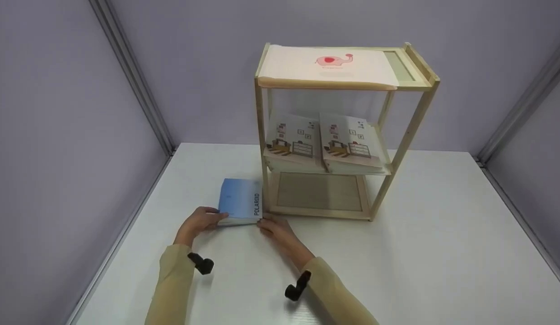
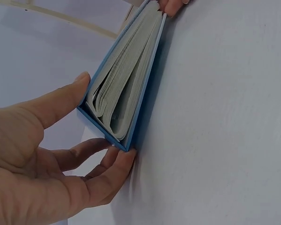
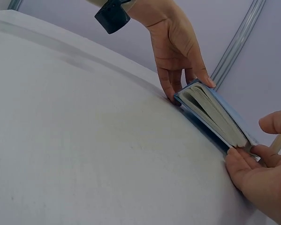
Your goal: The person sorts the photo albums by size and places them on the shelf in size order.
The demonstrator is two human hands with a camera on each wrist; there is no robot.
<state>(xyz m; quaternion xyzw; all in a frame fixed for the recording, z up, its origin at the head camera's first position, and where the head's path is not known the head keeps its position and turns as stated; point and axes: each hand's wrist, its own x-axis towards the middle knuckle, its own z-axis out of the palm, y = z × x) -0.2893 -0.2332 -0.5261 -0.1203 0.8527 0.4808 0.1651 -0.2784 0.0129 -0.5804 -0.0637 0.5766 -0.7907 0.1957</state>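
Observation:
A blue photo album (image 1: 239, 198) with POLAROID on its cover is tilted at the white tabletop, left of the wooden shelf rack. My left hand (image 1: 202, 222) grips its left near corner, with the thumb on the top cover and fingers at the spine and underneath, as the left wrist view shows. At the right near corner, fingers of my right hand (image 1: 277, 230) curl under the edge. In the right wrist view the right thumb (image 3: 273, 123) stands off the cover. Page edges (image 2: 126, 70) fan slightly between the covers.
The wooden rack (image 1: 381, 194) stands right of the album, one leg close to it. Its middle shelf carries two illustrated books (image 1: 293, 142) side by side. A white cloth-like sheet with a pink elephant (image 1: 289, 63) covers most of the top. Grey walls (image 1: 58, 135) enclose the table.

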